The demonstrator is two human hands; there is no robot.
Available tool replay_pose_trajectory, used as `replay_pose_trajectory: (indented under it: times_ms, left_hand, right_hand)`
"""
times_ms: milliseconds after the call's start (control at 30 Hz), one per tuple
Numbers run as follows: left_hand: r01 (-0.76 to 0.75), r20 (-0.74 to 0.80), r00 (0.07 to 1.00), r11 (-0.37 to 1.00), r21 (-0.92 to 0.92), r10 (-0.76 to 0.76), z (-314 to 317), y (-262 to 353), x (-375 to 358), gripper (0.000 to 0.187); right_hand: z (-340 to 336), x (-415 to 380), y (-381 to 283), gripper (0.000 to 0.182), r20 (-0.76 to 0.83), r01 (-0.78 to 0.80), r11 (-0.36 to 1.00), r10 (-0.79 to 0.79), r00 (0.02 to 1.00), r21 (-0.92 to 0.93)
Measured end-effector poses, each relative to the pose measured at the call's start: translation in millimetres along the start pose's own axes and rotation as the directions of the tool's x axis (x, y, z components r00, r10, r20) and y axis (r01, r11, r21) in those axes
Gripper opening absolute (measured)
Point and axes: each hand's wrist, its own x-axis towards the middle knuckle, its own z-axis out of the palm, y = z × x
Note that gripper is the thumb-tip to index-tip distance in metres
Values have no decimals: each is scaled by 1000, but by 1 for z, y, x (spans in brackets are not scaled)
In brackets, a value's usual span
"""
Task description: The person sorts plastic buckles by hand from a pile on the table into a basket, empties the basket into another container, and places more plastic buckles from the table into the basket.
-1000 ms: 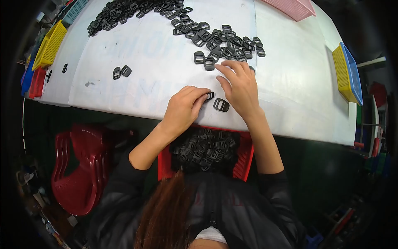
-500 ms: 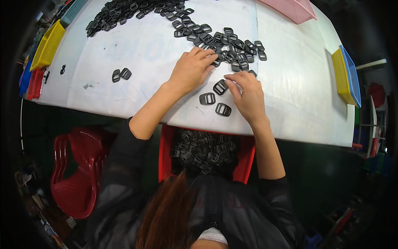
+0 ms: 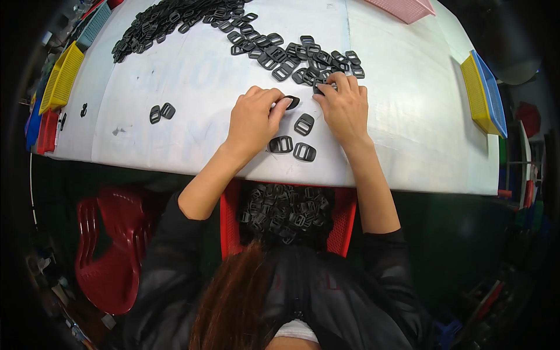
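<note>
Between the thumb and fingers of my left hand [image 3: 254, 116] is a black plastic buckle [image 3: 292, 102], tilted just above the white table. My right hand [image 3: 345, 108] reaches to the near edge of the loose buckles [image 3: 314, 58], its fingertips closed on a buckle [image 3: 318, 87] that they partly cover. Below and between my hands three separate buckles lie flat: an upper one [image 3: 304, 123], a left one [image 3: 281, 144] and a right one [image 3: 304, 152]. Each is a dark frame with slots and a middle bar.
A dense heap of buckles [image 3: 169, 23] lies at the back left. Two buckles [image 3: 161, 112] sit apart on the left. A red basket [image 3: 230, 224] full of buckles stands at my lap. Yellow baskets [image 3: 63, 76] line the left edge; a yellow-and-blue one [image 3: 478, 96] stands right.
My left hand has drawn back from the loose buckles towards me, bringing a buckle with it. My right hand has moved up and away to the pile, leaving the buckle beside it on the table.
</note>
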Motion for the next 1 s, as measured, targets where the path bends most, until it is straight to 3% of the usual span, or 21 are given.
replay_pose_trajectory:
  times_ms: [67,167,267,300,500,600,633,733,767,900,933,1000]
  left_hand:
    - [89,52,995,996,-18,-88,-3,-2,1,13]
    - [-24,-119,992,998,65,31,-2,-5,7,16]
    - [-172,-157,971,982,78,183,5,-11,26,23]
    - [-213,-145,964,973,93,224,10,-10,34,24]
    - [-352,-39,930,918,184,365,46,-9,65,26]
    - [-272,-54,961,962,11,272,36,3,56,23]
    - [-154,-33,988,982,-110,152,30,9,49,21]
    - [108,200,977,977,-185,-70,19,14,39,23]
    - [131,225,970,973,-190,-86,20,10,39,27]
    - [160,109,981,987,4,-160,6,17,39,21]
    - [151,70,986,988,-18,-149,5,12,38,20]
    - [141,-10,990,988,-60,-142,4,0,32,18]
  right_hand:
    - [-1,3,0,13,-17,64,997,-65,998,-50]
    - [-16,0,-6,10,-105,-41,998,45,993,39]
    - [-36,-17,-1,10,183,-275,906,226,957,322]
    - [-39,-22,1,13,248,-306,891,230,941,335]
    - [-23,-11,17,26,73,-248,962,240,968,117]
    - [-12,-6,19,38,58,-273,959,270,961,69]
    - [-10,-7,20,45,77,-282,956,276,958,81]
    - [-10,-13,15,47,107,-330,931,316,943,157]
    - [-12,-14,14,46,122,-345,921,327,937,182]
    - [-20,-23,14,40,139,-357,905,332,933,233]
    - [-22,-27,14,37,138,-346,907,321,937,239]
    - [-35,-31,10,30,184,-483,794,447,875,370]
